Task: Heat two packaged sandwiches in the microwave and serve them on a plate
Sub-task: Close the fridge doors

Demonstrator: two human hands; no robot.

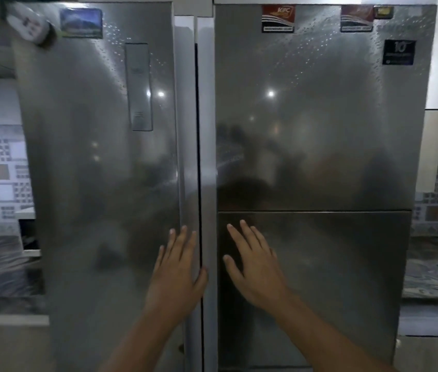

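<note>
A tall steel side-by-side fridge fills the view, both doors shut. Its left door [100,170] carries a narrow control panel [140,87]; its right door [314,124] has a separate lower panel [333,277]. My left hand [177,275] is spread flat near the left door's inner edge, beside the dark gap between the doors. My right hand [252,267] lies flat with fingers apart on the right door's lower panel. Both hands hold nothing. No sandwiches, microwave or plate are in view.
Magnets and stickers sit along the top of both doors. A dark marbled counter [0,275] runs on the left and another counter [435,269] on the right, each below patterned wall tiles. Something small and white lies at the left counter's edge.
</note>
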